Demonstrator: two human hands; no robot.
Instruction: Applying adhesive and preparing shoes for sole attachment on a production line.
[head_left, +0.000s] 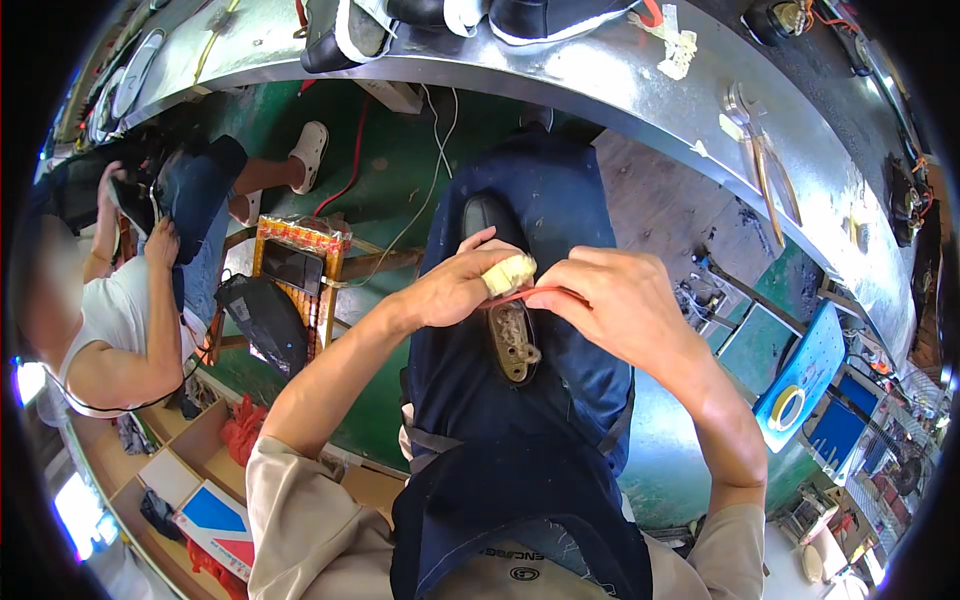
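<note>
1) A black shoe [512, 340] lies lengthwise on the dark blue apron [455, 375] over the person's lap, toe pointing away and heel toward the body
2) The shoe is open at the top, its brownish inside showing, with a small pale tuft near the heel
3) The left hand [450, 290] is over the middle of the shoe with its fingers bent; how tightly they close, and on what, I cannot tell
4) A cream-yellow wrap [510, 275] is around a digit of the left hand, close above the shoe opening
5) The right hand [610, 300] is nearly closed, thumb and forefinger pinching a thin red strip [525, 294]
6) The strip runs across the shoe between the two hands
7) Beyond the knees, a curved grey metal surface [570, 68] carries several dark shoes [560, 18] and a long-handled tool [762, 165]
8) To the right, a roll of tape [788, 408] sits on a blue board [812, 350]
9) To the left, a co-worker [125, 315] in a white top handles a dark item, near a stool carrying a phone [292, 268]
</note>
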